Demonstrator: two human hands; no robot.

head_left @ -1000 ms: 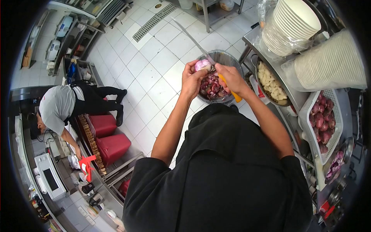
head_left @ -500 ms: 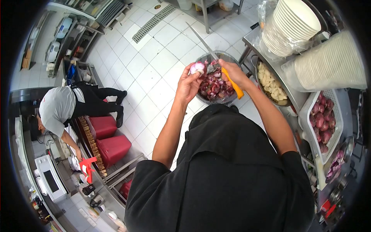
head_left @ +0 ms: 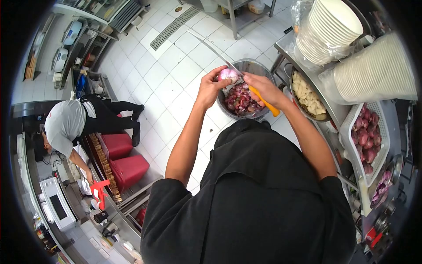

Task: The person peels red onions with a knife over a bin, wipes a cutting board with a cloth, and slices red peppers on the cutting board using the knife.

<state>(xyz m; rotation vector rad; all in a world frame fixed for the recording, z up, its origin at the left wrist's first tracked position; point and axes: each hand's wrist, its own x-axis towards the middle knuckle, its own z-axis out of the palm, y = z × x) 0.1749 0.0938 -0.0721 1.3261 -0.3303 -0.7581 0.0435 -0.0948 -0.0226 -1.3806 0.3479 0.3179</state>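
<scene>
My left hand (head_left: 209, 89) is clamped on a round, pinkish-purple onion (head_left: 227, 75) with a whitish patch, thumb on the near side and fingers behind it. Just to its right, my right hand (head_left: 264, 91) is closed around a long knife (head_left: 271, 106) with a yellow-orange handle and a thin steel blade. The handle slants down and back beside my palm, while the blade runs forward past the onion and out over the floor; I can't tell whether its edge is cutting in. Below both hands stands a round grey bucket (head_left: 270, 73), holding a heap of dark red and purple scraps (head_left: 241, 99). To the right of my hands, a wide metal pan (head_left: 329, 117) holds pale, peeled pieces (head_left: 307, 93), beside the edge of a steel worktop (head_left: 282, 45). Stacks of white bowls (head_left: 336, 22) in clear plastic stand there. Nearer my right side, a white perforated plastic basket (head_left: 385, 127) holds whole purple onions (head_left: 368, 137), and a metal bowl (head_left: 397, 169) with purple pieces sits past it. Well off to my left, across the white tiled floor (head_left: 169, 110), a person in a grey shirt (head_left: 66, 122) bends over a counter by two red bins (head_left: 128, 170), one hand by a bright red bag (head_left: 99, 192).
</scene>
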